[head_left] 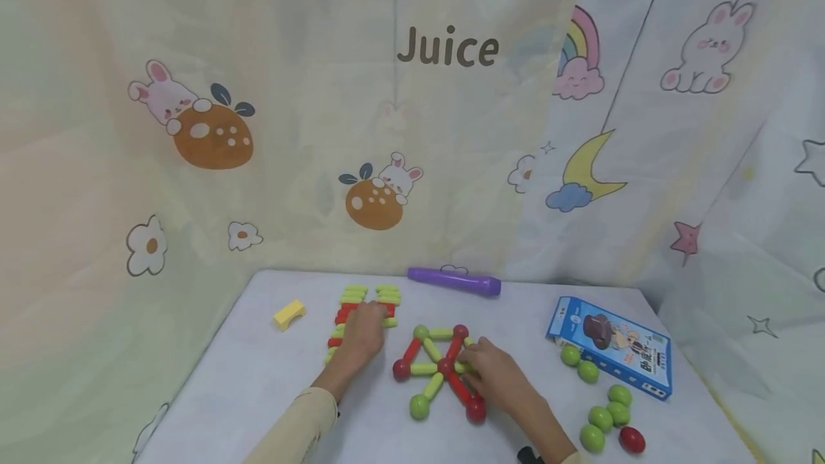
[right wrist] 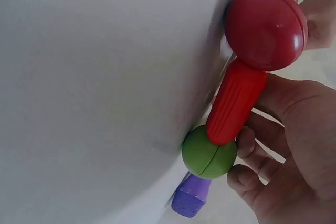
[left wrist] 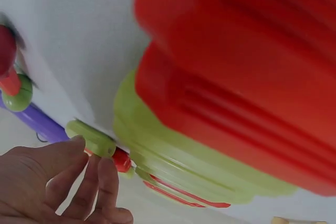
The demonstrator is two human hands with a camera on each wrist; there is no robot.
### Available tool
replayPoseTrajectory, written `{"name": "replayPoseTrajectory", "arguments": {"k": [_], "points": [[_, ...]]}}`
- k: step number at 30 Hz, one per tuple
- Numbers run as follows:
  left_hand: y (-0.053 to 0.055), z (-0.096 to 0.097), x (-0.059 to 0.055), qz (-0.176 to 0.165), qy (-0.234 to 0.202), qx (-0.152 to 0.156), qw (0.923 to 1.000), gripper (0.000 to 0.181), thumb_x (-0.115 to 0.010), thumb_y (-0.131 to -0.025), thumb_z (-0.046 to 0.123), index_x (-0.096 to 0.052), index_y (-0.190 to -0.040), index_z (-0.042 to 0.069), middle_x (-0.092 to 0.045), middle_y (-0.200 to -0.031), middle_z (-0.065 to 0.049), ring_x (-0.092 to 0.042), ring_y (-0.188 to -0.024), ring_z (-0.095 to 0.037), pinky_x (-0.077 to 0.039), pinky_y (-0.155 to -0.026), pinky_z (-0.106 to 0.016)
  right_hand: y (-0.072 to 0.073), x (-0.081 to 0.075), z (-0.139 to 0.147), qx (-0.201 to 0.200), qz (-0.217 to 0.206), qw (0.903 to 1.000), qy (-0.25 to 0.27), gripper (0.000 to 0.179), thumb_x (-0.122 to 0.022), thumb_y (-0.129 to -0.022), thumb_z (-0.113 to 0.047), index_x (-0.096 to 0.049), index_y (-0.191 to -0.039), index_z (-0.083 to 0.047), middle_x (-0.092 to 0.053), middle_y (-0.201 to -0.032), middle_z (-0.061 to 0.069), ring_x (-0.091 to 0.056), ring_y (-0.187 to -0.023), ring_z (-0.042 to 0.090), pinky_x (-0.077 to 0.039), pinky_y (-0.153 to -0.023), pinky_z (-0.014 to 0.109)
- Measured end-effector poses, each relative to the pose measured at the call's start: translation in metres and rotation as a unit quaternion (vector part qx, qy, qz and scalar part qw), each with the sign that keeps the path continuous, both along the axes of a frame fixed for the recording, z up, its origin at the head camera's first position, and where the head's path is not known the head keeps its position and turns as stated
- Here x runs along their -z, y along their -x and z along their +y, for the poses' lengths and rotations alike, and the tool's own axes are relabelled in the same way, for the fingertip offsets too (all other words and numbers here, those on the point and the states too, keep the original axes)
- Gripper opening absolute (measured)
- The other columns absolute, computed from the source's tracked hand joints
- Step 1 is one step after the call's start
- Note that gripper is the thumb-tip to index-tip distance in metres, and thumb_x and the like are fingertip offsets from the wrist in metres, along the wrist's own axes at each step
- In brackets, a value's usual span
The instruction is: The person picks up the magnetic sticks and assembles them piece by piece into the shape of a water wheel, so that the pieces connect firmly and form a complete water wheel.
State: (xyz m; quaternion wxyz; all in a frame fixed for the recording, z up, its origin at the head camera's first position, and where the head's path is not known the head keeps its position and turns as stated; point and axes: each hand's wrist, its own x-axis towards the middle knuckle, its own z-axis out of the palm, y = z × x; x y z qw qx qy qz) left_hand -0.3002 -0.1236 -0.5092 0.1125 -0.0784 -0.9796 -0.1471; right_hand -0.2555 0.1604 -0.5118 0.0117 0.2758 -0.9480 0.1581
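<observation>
My left hand (head_left: 363,334) is at the rows of green and red toy rods, left of the frame. Its thumb and fingers pinch a green rod (left wrist: 93,139). A flat frame of rods and balls lies mid-table, with a red ball (head_left: 445,366) at its centre. My right hand (head_left: 498,377) is at the frame's right side, its fingers curled about a green ball (right wrist: 210,152). From that ball a red rod (right wrist: 236,102) runs to a larger-looking red ball (right wrist: 266,28). The thumb's tip is hidden behind the rod.
A purple toy microphone (head_left: 454,282) lies along the back edge. A yellow arch block (head_left: 289,315) sits at left. Over on the right are a blue box (head_left: 615,346), several loose green balls (head_left: 600,418) and a loose red ball (head_left: 632,440). A printed curtain (head_left: 309,120) hangs behind.
</observation>
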Motion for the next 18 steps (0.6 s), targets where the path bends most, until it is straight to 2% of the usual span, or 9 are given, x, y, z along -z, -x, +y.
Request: {"name": "replayPoseTrajectory", "arguments": {"k": [3,6,10,14,18], "points": [[-0.004,0.002,0.000,-0.023,0.031,-0.010,0.9992,0.016,-0.083,-0.089,0.001,-0.070,-0.082,0.004,-0.055,-0.069,-0.005,-0.054,-0.068,-0.019,-0.051,-0.064,-0.033,-0.002,0.001,-0.004,0.017,-0.008,0.9998,-0.012,0.020,-0.090,-0.087,-0.019,-0.082,-0.106,-0.015,-0.070,-0.087,-0.009,-0.050,-0.078,0.004,-0.051,-0.067,0.022],[-0.010,0.005,0.003,-0.030,0.033,-0.016,0.9989,0.023,-0.083,-0.088,0.002,-0.064,-0.074,0.005,-0.053,-0.066,-0.005,-0.053,-0.064,-0.018,-0.050,-0.061,-0.032,-0.005,-0.001,-0.006,0.035,-0.013,0.9991,-0.019,0.017,-0.090,-0.088,-0.022,-0.083,-0.101,-0.014,-0.066,-0.081,-0.011,-0.048,-0.073,0.006,-0.048,-0.063,0.022],[-0.025,0.008,0.002,-0.062,-0.020,-0.022,0.9976,0.029,-0.080,-0.088,0.000,-0.056,-0.073,0.006,-0.049,-0.064,-0.005,-0.048,-0.058,-0.017,-0.042,-0.054,-0.029,-0.011,-0.006,-0.007,0.055,-0.018,0.9980,-0.025,0.017,-0.092,-0.086,-0.022,-0.082,-0.098,-0.013,-0.065,-0.076,-0.010,-0.048,-0.070,0.008,-0.047,-0.062,0.022],[-0.046,0.014,-0.009,-0.111,-0.068,-0.038,0.9907,0.030,-0.085,-0.088,0.009,-0.056,-0.082,0.004,-0.047,-0.066,-0.005,-0.047,-0.056,-0.018,-0.039,-0.054,-0.027,-0.015,-0.010,-0.007,0.077,-0.024,0.9963,-0.030,0.018,-0.093,-0.085,-0.022,-0.081,-0.095,-0.012,-0.064,-0.073,-0.009,-0.049,-0.068,0.010,-0.048,-0.064,0.025],[-0.064,0.020,-0.019,-0.132,-0.128,-0.043,0.9821,0.034,-0.088,-0.086,0.013,-0.056,-0.075,0.004,-0.047,-0.060,-0.004,-0.045,-0.052,-0.017,-0.036,-0.050,-0.027,-0.018,-0.011,-0.006,0.088,-0.020,0.9957,-0.020,0.017,-0.092,-0.085,-0.021,-0.080,-0.090,-0.012,-0.060,-0.069,-0.009,-0.047,-0.065,0.010,-0.044,-0.062,0.025]]}}
